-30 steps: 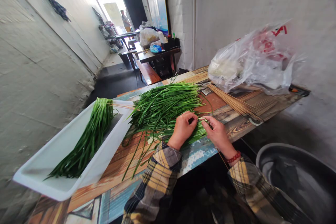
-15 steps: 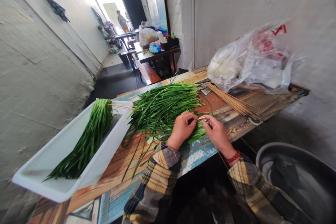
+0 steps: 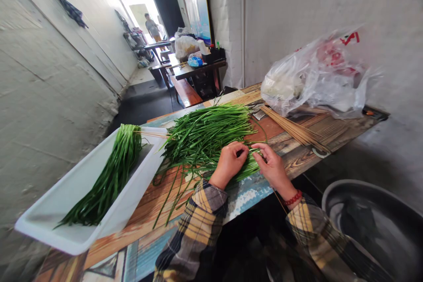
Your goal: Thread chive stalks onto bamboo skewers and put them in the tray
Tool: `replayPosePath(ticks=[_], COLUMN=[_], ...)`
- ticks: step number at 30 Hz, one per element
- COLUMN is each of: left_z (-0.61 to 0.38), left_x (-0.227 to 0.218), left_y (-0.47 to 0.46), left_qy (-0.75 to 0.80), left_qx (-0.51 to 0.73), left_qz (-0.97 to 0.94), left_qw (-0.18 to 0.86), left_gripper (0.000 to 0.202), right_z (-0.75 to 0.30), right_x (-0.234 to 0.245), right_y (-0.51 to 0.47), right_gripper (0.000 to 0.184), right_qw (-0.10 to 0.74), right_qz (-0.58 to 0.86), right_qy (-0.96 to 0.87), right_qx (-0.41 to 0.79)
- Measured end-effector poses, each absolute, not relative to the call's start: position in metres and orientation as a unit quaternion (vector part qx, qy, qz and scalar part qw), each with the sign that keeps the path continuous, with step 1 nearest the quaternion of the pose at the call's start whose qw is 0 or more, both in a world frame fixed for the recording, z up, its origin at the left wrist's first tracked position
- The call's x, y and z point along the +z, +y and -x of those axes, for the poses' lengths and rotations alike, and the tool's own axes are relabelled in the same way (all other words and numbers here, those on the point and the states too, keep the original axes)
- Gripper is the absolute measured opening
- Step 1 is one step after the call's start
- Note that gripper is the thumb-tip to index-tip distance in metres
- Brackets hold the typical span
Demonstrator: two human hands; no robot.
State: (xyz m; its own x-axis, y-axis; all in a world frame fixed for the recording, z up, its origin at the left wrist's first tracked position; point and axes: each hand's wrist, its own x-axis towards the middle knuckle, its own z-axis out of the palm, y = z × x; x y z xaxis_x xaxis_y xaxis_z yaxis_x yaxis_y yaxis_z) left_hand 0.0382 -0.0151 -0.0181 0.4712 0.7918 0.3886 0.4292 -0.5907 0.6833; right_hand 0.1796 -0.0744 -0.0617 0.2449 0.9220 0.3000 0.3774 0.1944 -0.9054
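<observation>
A loose pile of green chives (image 3: 206,134) lies across the wooden table (image 3: 297,156). My left hand (image 3: 230,161) rests on the near end of the pile, fingers curled and pinching chive stems. My right hand (image 3: 272,165) faces it, fingers closed on a thin bamboo skewer and on the same chive stems. The skewer's tail runs down past my right wrist. A bundle of bare bamboo skewers (image 3: 294,128) lies on the table just beyond my right hand.
A white tray (image 3: 79,233) with skewered chives (image 3: 110,176) sits at the left. A clear plastic bag (image 3: 313,79) lies at the back right. A dark basin (image 3: 373,224) stands on the floor at the right. Another table and a person are far down the corridor.
My right hand's fingers have shifted slightly left toward my left hand. The far person has moved a little left. The chives and tray have not moved.
</observation>
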Motion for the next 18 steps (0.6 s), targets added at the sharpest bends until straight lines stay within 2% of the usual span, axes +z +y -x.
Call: replayPosePath(ticks=[12, 18], left_z=[-0.035, -0.026], left_x=[-0.014, -0.019], left_y=[-0.017, -0.002], left_qy=[0.334, 0.420], left_qx=[0.317, 0.383], left_qz=[-0.847, -0.785], left_qw=[0.264, 0.247], left_gripper=[0.019, 0.017], right_z=[-0.180, -0.180], right_x=[-0.059, -0.057], right_y=[-0.074, -0.076], right_gripper=[0.025, 0.026], right_qw=[0.521, 0.519], right_qz=[0.597, 0.594], right_qy=[-0.558, -0.560], right_qx=[0.245, 0.255])
